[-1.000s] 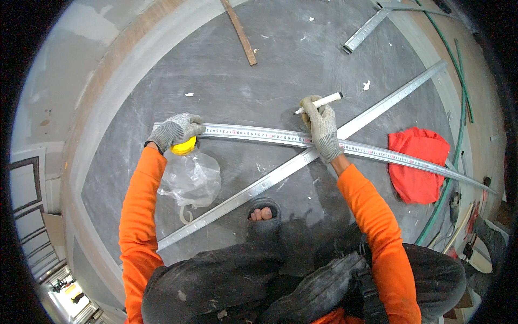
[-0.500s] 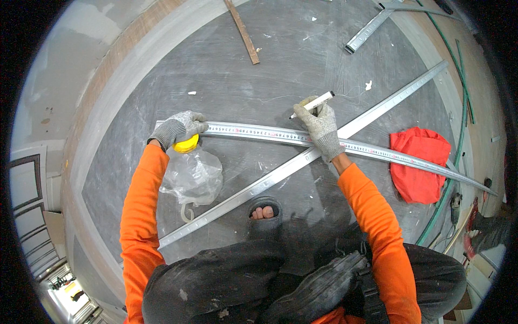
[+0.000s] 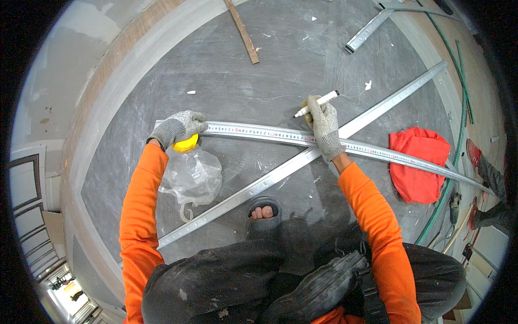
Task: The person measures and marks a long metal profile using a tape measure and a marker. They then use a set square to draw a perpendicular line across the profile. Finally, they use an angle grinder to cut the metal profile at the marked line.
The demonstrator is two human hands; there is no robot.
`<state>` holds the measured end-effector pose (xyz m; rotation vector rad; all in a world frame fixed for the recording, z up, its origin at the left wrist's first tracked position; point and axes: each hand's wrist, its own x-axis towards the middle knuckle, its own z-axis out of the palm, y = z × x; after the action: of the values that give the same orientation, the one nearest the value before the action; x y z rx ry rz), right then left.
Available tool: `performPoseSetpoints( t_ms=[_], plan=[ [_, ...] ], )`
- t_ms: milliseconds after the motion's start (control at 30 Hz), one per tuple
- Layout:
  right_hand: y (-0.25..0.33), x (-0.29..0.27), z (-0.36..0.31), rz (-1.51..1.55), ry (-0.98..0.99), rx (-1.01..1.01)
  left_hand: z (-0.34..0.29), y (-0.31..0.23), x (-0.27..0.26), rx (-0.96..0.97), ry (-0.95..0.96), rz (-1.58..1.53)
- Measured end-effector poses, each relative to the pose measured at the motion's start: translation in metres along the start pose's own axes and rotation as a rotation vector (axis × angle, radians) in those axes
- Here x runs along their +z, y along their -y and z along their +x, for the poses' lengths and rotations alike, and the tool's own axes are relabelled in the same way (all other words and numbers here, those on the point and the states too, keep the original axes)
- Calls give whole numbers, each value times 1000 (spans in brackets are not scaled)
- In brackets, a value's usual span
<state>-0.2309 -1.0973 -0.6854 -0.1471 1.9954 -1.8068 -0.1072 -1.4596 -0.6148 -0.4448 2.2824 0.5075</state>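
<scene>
My left hand [image 3: 184, 125], in a grey knit glove, is closed around a tape measure with a yellow case [image 3: 186, 143]. Its white blade [image 3: 259, 131] runs out to the right along a long metal channel [image 3: 458, 175]. Pinched in the gloved fingers of my right hand [image 3: 325, 127] is a white marker [image 3: 326, 98], its dark tip pointing left, above the floor just beyond the blade. That hand's heel rests over the blade and channel. Under them, a second metal channel [image 3: 259, 185] crosses diagonally. A crumpled clear plastic bag [image 3: 191, 175] lies below my left hand.
A red cloth or bag [image 3: 418, 181] lies partly under the channel at right. Another metal piece [image 3: 369, 29] and a brown strip [image 3: 243, 31] lie farther off on the grey floor [image 3: 216, 70]. Green strips [image 3: 461, 102] line the right side. Another person's legs [image 3: 490, 175] show there.
My right hand has shifted slightly right, and the marker's tip has moved a little to the right. At the right edge, the other person's legs and red shoes have come further into view.
</scene>
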Motion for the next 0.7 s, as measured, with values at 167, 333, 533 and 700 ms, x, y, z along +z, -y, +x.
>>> performPoseSetpoints(
  t_ms=[167, 333, 533, 700],
  plan=[
    [-1, 4, 1, 51, 24, -8, 8, 14, 5, 19, 4, -44],
    [-3, 1, 1, 42, 16, 33, 14, 15, 6, 26, 0, 69],
    [-1, -1, 0, 39, 36, 37, 15, 17, 7, 11, 18, 7],
    [-2, 0, 1, 45, 29, 34, 13, 17, 7, 15, 9, 3]
  ],
)
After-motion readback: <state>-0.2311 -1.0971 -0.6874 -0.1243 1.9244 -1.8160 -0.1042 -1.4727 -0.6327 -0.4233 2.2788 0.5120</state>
